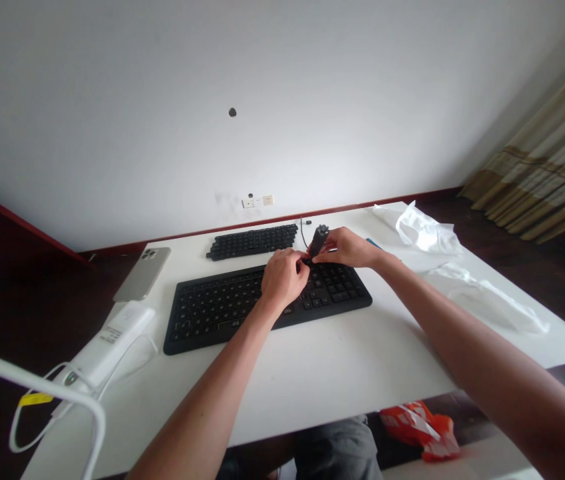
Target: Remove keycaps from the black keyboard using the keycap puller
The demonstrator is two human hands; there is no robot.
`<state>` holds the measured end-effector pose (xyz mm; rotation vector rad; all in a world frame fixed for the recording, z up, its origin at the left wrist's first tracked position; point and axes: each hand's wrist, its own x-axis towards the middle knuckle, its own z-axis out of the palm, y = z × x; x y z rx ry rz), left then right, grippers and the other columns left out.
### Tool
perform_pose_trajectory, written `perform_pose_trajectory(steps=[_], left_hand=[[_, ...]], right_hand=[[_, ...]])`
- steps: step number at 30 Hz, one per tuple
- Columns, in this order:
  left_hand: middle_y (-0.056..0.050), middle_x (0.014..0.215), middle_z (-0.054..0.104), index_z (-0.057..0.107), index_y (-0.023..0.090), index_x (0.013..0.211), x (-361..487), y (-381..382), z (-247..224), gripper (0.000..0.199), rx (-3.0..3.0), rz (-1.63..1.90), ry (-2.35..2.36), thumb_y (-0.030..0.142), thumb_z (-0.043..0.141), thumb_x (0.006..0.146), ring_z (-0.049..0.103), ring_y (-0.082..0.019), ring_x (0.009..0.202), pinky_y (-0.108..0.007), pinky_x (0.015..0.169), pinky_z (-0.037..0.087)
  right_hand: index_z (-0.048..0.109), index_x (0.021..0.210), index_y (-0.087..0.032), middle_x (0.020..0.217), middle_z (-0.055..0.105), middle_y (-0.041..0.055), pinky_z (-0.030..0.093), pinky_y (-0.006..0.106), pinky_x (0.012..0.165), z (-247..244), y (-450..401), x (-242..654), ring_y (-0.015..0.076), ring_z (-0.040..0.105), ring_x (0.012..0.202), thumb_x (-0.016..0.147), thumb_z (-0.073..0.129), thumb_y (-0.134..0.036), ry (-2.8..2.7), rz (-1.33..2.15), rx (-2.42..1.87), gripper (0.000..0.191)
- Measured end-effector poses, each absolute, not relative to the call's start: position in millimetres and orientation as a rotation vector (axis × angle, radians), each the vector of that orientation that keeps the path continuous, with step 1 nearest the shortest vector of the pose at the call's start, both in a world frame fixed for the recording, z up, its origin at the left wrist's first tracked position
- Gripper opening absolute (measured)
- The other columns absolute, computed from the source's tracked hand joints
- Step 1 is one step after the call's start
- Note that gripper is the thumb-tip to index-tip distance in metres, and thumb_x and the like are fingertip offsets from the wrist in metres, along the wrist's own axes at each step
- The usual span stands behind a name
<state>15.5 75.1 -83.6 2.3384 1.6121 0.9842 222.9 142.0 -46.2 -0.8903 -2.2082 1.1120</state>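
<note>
A black keyboard (222,337) lies on the white table (332,367), its left part partly covered by my forearm and hand. My left hand (285,277) rests over its middle, fingers curled and pinched near the back edge; what they hold, if anything, is hidden. Close beside it, my right hand (345,248) is closed around a short black bundle (319,240), which looks like a tied cable and stands tilted up from the keyboard's back edge. The thumb reaches down to the keys. Behind the keyboard, many loose black keycaps (252,241) lie together in keyboard-like rows.
At left are a phone (143,273) and a white power strip (107,340) with a white cord. A thin black cable (303,233) with a plug lies behind my hands. Clear plastic bags (422,229) lie at right. An orange bag (419,427) is below the table edge.
</note>
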Motion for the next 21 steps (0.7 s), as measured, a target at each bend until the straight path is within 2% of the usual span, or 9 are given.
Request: perform_pose_trajectory(steps=[5,12,21], left_hand=[[-0.006,0.097,0.073,0.079,0.022,0.100,14.8,75.2,-82.8,0.015,2.267,1.010,1.623,0.020,0.066,0.095,0.066,-0.023,0.094,-0.035,0.089,0.053],[-0.006,0.096,0.072,0.082,0.023,0.097,12.9,76.1,-82.7,0.013,2.229,1.037,1.624,0.025,0.069,0.095,0.067,-0.021,0.090,-0.034,0.087,0.053],[-0.004,0.087,0.072,0.082,0.024,0.092,12.5,77.6,-83.4,0.012,2.236,1.011,1.641,0.026,0.070,0.094,0.065,-0.020,0.084,-0.033,0.083,0.051]], right_hand=[[0.077,0.091,-0.021,0.088,0.078,0.0037,0.060,0.040,0.085,-46.0,138.3,218.9,0.0253,0.074,0.087,0.074,0.084,-0.042,-2.179,1.078,-0.906,0.028],[0.074,0.089,-0.022,0.082,0.076,0.0024,0.059,0.037,0.076,-48.9,137.6,217.1,0.0268,0.072,0.085,0.071,0.088,-0.046,-2.145,1.108,-0.930,0.033],[0.066,0.087,-0.020,0.082,0.074,0.0025,0.055,0.033,0.069,-53.1,139.5,217.3,0.0220,0.068,0.077,0.074,0.086,-0.051,-2.095,1.137,-0.900,0.039]])
